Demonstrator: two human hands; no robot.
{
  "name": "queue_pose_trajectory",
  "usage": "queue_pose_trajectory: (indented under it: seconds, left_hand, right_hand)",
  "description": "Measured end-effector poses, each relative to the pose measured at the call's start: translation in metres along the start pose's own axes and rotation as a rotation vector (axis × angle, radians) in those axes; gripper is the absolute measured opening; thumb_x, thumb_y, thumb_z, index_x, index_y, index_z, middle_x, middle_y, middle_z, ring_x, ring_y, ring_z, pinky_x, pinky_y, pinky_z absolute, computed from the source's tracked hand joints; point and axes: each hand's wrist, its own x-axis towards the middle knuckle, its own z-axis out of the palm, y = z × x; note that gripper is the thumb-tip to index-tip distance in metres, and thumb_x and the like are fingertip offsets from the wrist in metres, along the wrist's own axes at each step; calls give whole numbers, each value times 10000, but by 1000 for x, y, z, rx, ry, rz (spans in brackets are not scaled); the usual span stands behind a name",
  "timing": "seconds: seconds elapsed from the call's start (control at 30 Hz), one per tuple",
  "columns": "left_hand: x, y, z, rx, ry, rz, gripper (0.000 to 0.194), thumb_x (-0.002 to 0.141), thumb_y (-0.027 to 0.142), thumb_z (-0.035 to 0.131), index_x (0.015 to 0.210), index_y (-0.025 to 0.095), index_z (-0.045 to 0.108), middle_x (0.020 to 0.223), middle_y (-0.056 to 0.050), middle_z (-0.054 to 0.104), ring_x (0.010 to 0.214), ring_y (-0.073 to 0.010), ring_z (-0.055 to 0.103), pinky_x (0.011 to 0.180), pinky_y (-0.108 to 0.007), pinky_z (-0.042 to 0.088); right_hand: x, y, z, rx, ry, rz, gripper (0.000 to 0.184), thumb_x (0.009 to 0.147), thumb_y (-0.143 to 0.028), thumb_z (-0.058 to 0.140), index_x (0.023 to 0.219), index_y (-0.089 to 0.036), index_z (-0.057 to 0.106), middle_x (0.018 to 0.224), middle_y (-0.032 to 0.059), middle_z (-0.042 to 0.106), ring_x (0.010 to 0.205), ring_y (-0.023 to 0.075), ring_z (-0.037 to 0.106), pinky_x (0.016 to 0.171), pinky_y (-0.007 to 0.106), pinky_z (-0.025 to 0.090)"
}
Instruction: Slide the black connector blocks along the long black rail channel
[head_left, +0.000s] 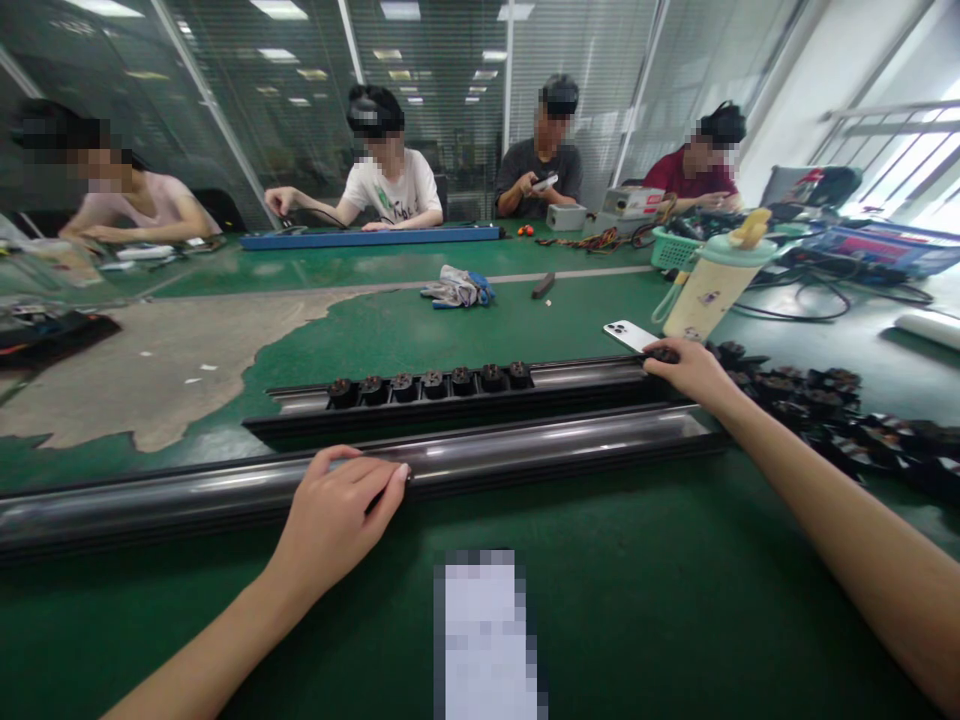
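My left hand (341,505) lies over the long dark metal channel (525,445) nearest me, with its fingers bent around the rail. Behind that rail and roughly parallel to it is a shorter black channel (592,373). Several black round socket modules (433,385) sit in a row in its left and middle part. At the right end of this rear channel, my right hand (694,375) pinches another black socket module (661,355), partly hidden by the fingers. A pile of similar black modules (817,400) lies to the right, beyond my right forearm.
A phone (480,640) lies in front of me. A white phone (628,334) and a cream tumbler (712,290) stand near my right hand. Gloves (459,287) lie mid-table. Several people sit opposite, one at a blue strip (367,239). Cables and baskets are at the right.
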Motion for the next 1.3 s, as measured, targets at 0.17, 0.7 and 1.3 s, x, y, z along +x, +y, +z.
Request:
queue_pose_trajectory:
  seconds: [0.17,0.7,1.3]
  left_hand:
    - [0,0,0,-2,-8,-13,380,1065,360,425,922,197,736,939,-38,803,802,-198,731,911,-455,446]
    - [1,0,1,15,2,-14,393,1063,363,418,906,204,740,922,-34,803,776,-197,725,906,-452,452]
    - [0,0,0,-2,-9,-9,367,1056,350,441,915,203,746,940,-33,802,787,-205,726,907,-456,451]
  right_hand:
    - [1,4,2,3,16,-14,425,723,-433,655,1063,-198,754,993,87,702,916,248,619,882,386,483]
    - [0,2,5,7,31,8,436,725,-409,636,1082,-178,730,944,85,692,878,237,611,847,374,483]
    - [-5,-6,5,-126,51,-83,396,813,-463,571,1033,-164,709,1010,127,707,932,276,639,886,404,493]
